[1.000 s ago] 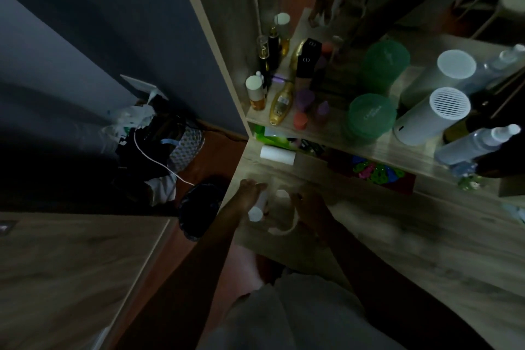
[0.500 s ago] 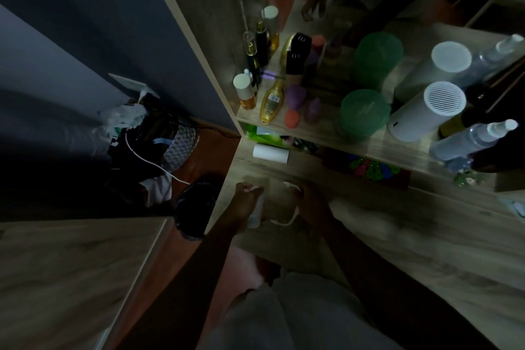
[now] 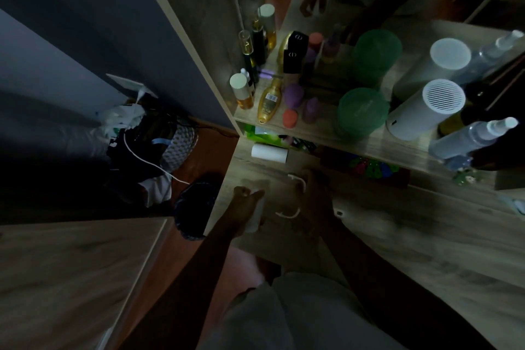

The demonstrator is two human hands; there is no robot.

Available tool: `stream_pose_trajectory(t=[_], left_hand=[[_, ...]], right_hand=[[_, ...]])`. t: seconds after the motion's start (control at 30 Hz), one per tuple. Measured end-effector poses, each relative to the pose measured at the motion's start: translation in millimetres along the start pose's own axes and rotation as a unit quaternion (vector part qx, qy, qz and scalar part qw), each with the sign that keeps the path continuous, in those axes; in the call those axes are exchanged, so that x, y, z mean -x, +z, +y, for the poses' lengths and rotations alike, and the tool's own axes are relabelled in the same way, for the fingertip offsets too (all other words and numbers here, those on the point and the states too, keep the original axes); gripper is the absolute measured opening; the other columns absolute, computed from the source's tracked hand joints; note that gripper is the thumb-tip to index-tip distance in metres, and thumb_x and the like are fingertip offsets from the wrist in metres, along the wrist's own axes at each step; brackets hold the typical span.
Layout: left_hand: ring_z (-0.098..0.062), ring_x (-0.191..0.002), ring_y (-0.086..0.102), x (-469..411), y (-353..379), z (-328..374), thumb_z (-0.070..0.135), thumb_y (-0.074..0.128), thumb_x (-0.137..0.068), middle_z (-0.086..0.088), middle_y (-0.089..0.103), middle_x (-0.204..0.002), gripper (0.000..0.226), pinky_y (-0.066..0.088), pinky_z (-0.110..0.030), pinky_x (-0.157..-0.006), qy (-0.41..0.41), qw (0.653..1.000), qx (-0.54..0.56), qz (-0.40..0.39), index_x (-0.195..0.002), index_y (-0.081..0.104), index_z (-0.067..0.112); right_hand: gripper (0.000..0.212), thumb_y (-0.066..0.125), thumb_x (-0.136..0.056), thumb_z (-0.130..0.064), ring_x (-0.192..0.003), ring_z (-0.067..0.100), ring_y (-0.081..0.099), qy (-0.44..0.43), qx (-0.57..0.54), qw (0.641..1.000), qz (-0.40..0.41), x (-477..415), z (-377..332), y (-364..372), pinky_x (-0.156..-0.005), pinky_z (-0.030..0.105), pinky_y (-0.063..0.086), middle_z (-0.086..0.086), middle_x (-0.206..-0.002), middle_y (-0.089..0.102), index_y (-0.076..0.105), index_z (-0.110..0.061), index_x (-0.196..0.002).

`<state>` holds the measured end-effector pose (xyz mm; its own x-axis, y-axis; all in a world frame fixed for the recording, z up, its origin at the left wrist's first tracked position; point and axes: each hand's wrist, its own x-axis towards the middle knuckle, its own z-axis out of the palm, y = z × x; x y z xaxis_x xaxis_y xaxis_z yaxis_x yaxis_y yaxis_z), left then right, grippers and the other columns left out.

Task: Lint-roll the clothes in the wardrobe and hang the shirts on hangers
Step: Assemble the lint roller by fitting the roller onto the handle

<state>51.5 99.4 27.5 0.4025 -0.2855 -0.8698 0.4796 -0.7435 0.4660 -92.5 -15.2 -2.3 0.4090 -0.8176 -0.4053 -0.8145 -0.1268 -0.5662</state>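
Observation:
The room is dim. My left hand (image 3: 245, 202) is closed around a white cylinder, the lint roller's roll (image 3: 255, 217), over the left end of the wooden desk (image 3: 397, 224). My right hand (image 3: 314, 193) is right beside it, gripping the white curved lint roller handle (image 3: 295, 196), whose thin frame loops between the two hands. A spare white lint roll (image 3: 269, 153) lies on the desk just beyond my hands, under the shelf. No shirts, hangers or wardrobe show in this view.
A shelf (image 3: 318, 133) above the desk holds several bottles, two green tubs (image 3: 362, 112), a white cylindrical device (image 3: 426, 109) and spray bottles. Left of the desk, on the floor, lie a pile of bags and cable (image 3: 147, 145) and a dark bin (image 3: 193, 204).
The view has shifted a little. Both hands stay together on the lint roller at the desk's left end, the right hand having slid slightly along the handle.

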Motion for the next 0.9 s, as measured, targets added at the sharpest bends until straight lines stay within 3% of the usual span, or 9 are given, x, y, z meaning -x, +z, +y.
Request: stream_pose_trajectory(t=[0.1,0.27,0.43,0.57,0.63,0.7,0.77,0.8,0.9], left_hand=[[-0.037,-0.090,0.064,0,-3,1,0.045,0.068,-0.087,-0.018,0.057,-0.114,0.044,0.056,-0.041,-0.056,0.011,1.000,-0.011,0.007,-0.117,0.045,0.022],[-0.039,-0.102,0.062,1,-7,0,0.044,0.044,-0.103,-0.024,0.056,-0.127,0.048,0.059,-0.048,-0.073,0.038,0.998,-0.042,0.020,-0.134,0.045,0.007],[-0.043,-0.091,0.067,11,-8,5,0.042,0.048,-0.102,-0.027,0.060,-0.123,0.051,0.056,-0.041,-0.052,0.013,0.999,-0.023,0.019,-0.135,0.047,0.004],[-0.028,-0.086,0.064,19,-10,8,0.023,0.046,-0.104,-0.014,0.064,-0.098,0.045,0.055,-0.044,-0.080,0.057,0.995,-0.076,-0.027,-0.132,0.051,-0.011],[-0.031,-0.077,0.070,27,-17,12,0.029,0.082,-0.078,-0.006,0.063,-0.077,0.061,0.052,-0.029,-0.078,0.088,0.992,-0.020,-0.084,-0.111,0.062,-0.018],[-0.026,-0.060,0.071,19,-25,9,0.036,0.102,-0.029,-0.009,0.067,-0.065,0.075,0.044,-0.021,-0.065,0.238,0.954,-0.175,-0.050,-0.079,0.070,-0.009],[-0.029,-0.079,0.073,14,-28,14,0.030,0.092,-0.062,-0.009,0.069,-0.078,0.042,0.051,-0.023,-0.078,0.036,0.996,-0.012,-0.082,-0.085,0.068,0.004],[-0.031,-0.085,0.071,15,-26,18,0.027,0.072,-0.084,-0.007,0.067,-0.084,0.022,0.056,-0.032,-0.087,0.054,0.997,0.030,-0.045,-0.090,0.067,0.007],[-0.021,-0.073,0.061,18,-25,27,0.023,0.047,-0.095,-0.012,0.064,-0.097,0.042,0.055,-0.038,-0.081,0.007,1.000,-0.015,0.000,-0.119,0.063,-0.007]], right_hand=[[0.033,0.056,-0.098,-0.025,-0.117,0.032,0.058,-0.059,-0.050,0.997,0.016,-2,-5,3,-0.101,0.049,0.046,0.016,-0.122,0.065,0.063,-0.005,-0.124],[0.021,0.059,-0.098,-0.022,-0.097,0.020,0.064,-0.083,-0.164,0.979,-0.093,3,-25,6,-0.090,0.037,0.052,0.013,-0.105,0.070,0.069,-0.007,-0.108],[0.017,0.064,-0.094,-0.014,-0.095,0.026,0.066,-0.118,-0.193,0.968,-0.111,6,-33,11,-0.087,0.039,0.053,0.016,-0.103,0.071,0.071,-0.003,-0.106],[0.022,0.062,-0.096,-0.010,-0.102,0.024,0.064,-0.130,-0.200,0.959,-0.154,7,-31,13,-0.092,0.028,0.050,0.017,-0.113,0.069,0.070,0.001,-0.113],[0.024,0.059,-0.097,-0.007,-0.093,0.018,0.066,-0.107,-0.234,0.948,-0.190,8,-31,12,-0.084,0.021,0.055,0.013,-0.110,0.068,0.068,0.003,-0.117],[0.025,0.058,-0.097,-0.006,-0.078,0.009,0.065,-0.068,-0.268,0.938,-0.209,10,-33,12,-0.065,0.015,0.055,0.008,-0.101,0.067,0.066,0.003,-0.119],[0.027,0.059,-0.098,-0.010,-0.067,0.005,0.066,-0.023,-0.298,0.930,-0.215,11,-34,13,-0.056,0.017,0.054,0.008,-0.095,0.068,0.066,0.001,-0.121],[0.027,0.059,-0.098,-0.010,-0.063,0.003,0.065,-0.008,-0.308,0.928,-0.212,11,-34,14,-0.055,0.019,0.053,0.009,-0.093,0.068,0.065,0.001,-0.122],[0.024,0.058,-0.099,-0.012,-0.063,0.007,0.065,0.003,-0.326,0.925,-0.195,12,-37,12,-0.058,0.020,0.054,0.011,-0.091,0.069,0.067,-0.001,-0.118]])
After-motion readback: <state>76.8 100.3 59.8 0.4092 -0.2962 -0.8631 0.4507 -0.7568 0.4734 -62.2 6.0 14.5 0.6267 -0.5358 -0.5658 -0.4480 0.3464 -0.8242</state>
